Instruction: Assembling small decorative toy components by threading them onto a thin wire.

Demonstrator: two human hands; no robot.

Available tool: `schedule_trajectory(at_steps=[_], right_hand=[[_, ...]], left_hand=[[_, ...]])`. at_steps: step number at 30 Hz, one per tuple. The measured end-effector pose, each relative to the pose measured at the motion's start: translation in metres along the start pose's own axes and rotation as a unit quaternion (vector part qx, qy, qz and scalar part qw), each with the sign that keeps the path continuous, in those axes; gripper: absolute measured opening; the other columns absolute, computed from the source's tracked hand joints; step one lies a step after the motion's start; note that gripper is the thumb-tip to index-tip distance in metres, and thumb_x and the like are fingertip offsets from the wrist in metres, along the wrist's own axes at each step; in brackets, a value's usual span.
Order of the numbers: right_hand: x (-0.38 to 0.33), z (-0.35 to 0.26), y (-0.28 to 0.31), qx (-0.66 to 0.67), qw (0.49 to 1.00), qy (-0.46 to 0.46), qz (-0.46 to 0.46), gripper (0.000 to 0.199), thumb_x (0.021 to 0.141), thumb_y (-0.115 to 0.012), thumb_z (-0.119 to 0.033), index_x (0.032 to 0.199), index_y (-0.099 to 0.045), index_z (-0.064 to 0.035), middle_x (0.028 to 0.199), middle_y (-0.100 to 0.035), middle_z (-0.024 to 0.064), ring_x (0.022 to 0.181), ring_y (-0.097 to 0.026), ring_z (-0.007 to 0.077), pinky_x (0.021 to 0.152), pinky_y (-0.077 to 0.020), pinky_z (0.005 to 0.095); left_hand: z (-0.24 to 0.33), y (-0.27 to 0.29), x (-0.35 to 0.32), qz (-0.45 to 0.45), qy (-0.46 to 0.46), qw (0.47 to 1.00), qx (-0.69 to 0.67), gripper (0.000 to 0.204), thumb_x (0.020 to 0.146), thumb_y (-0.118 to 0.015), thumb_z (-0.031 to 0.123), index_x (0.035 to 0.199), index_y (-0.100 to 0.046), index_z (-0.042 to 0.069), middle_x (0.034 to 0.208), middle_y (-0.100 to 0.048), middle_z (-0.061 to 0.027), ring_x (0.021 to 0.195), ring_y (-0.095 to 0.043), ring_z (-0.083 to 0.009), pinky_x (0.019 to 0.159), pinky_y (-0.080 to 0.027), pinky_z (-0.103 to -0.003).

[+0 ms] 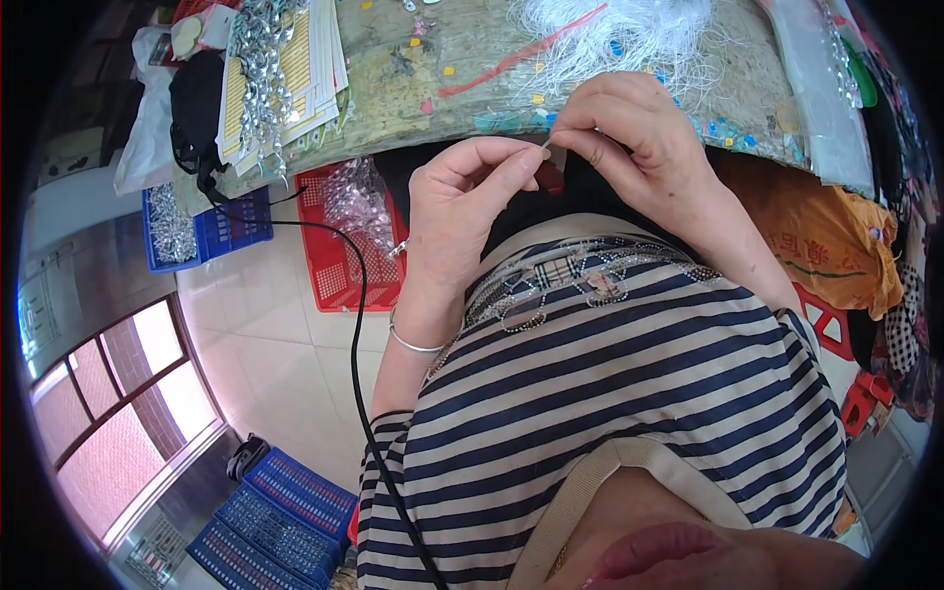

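At the table's near edge, my left hand (462,202) and my right hand (639,133) meet with their fingertips almost touching. Both are closed in a pinch. Between them shows a tiny pale piece (547,150), too small to name. Just beyond my right hand, a tangled heap of fine white threads (629,39) lies on the worn greenish table (383,98). A narrow red strip (521,51) crosses the tabletop beside the heap. Small blue and yellow bits (728,136) are scattered near the edge.
Shiny clear bead strands (264,74) lie over printed sheets (320,84) at the left, by a black bag (200,103). Below stand a blue basket (221,231) and a red basket (329,280). An orange bag (821,251) sits at right. A black cable (360,324) runs past my left arm.
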State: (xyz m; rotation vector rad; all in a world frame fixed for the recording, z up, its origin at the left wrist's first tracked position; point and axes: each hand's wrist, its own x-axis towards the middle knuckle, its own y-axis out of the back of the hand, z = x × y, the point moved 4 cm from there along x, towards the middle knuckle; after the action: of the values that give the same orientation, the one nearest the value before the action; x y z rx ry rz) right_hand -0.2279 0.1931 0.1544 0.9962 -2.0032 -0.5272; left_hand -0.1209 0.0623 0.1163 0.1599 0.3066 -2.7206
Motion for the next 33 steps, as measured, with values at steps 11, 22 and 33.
schedule_trajectory(at_steps=[11,22,33], right_hand=[[-0.019,0.023,0.004,0.188,0.958,-0.212,-0.045,0.012,0.095,-0.048,-0.013,0.091,-0.051,-0.0027,0.088,-0.057,0.0046,0.081,-0.052,0.0146,0.078,-0.0405,0.0273],[-0.006,0.002,-0.004,0.270,0.947,-0.166,-0.049,0.013,0.096,-0.048,-0.013,0.090,-0.055,-0.0042,0.109,-0.060,0.0080,0.094,-0.053,0.0113,0.085,-0.0425,0.0257],[-0.004,-0.013,-0.020,-0.047,0.997,0.059,0.002,0.014,0.076,-0.065,-0.002,0.088,-0.058,-0.0049,0.108,-0.061,0.0075,0.097,-0.055,0.0295,0.083,-0.0452,0.0377]], left_hand=[[-0.003,0.015,0.000,0.039,-0.024,0.996,0.076,0.014,0.082,-0.067,0.005,0.094,-0.069,0.000,0.081,-0.066,-0.0041,0.071,-0.058,-0.0070,0.064,-0.044,-0.019],[-0.007,0.001,0.003,0.054,-0.035,0.998,0.018,0.013,0.083,-0.066,0.005,0.094,-0.067,0.000,0.081,-0.066,-0.0044,0.071,-0.057,-0.0067,0.063,-0.043,-0.019],[-0.013,0.003,0.007,0.041,-0.015,0.997,-0.070,0.016,0.084,-0.066,0.010,0.095,-0.067,-0.002,0.080,-0.065,-0.0050,0.068,-0.051,-0.0063,0.063,-0.040,-0.019]])
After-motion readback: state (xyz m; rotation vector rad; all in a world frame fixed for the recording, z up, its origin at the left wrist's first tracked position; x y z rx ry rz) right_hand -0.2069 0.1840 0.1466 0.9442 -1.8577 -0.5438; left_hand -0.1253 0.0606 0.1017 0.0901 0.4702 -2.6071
